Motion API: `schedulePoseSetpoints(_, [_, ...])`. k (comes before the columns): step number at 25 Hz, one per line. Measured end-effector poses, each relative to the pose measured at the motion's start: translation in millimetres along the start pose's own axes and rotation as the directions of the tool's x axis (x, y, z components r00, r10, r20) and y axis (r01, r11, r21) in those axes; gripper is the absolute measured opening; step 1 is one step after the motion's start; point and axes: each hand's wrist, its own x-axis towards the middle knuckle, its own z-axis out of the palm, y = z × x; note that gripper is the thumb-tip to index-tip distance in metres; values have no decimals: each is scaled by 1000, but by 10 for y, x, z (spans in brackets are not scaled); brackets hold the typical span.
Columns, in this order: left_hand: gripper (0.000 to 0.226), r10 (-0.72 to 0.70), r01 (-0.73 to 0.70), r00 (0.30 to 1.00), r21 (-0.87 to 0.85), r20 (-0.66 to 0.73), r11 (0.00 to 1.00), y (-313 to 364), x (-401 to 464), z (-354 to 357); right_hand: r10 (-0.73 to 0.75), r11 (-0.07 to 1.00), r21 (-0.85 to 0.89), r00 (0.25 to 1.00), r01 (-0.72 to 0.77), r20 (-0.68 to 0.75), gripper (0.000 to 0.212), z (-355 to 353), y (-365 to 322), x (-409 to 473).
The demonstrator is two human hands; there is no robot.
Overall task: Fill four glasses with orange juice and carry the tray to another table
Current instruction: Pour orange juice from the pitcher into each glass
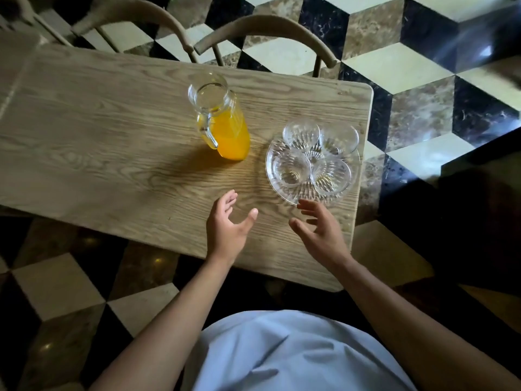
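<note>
Both my left hand (227,225) and right hand (321,230) hover spread and empty; ahead, four glasses (317,158) look unfilled, jug (222,122) apparently untouched.

Vantage: one head-worn wide-angle camera, above the near edge of the wooden worktop (112,142).
Facing: forward and steeply down, over the person's own torso and forearms.
Nearness: arm's reach (edges bowed by the lens).
Beyond: patterned floor (423,80), two chair backs (265,32).
</note>
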Motion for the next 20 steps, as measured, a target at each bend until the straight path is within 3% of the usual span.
schedulePoseSetpoints(5, [61,-23,23,1000,1,-22,1000,-100,500,-377,-63,998,29,997,61,41,51,419,-402,357])
schedulePoseSetpoints(10, [72,5,-4,999,-25,48,1000,-129,1239,-720,-86,981,167,994,96,-70,45,859,-948,731])
schedulePoseSetpoints(16, [95,159,-181,952,64,261,981,-65,1960,-787,-49,955,276,976,108,-210,43,1233,-1328,1010])
schedulePoseSetpoints(20, [113,211,-286,875,115,436,951,3,2387,-716,-37,957,268,966,107,-255,36,1345,-1438,1078])
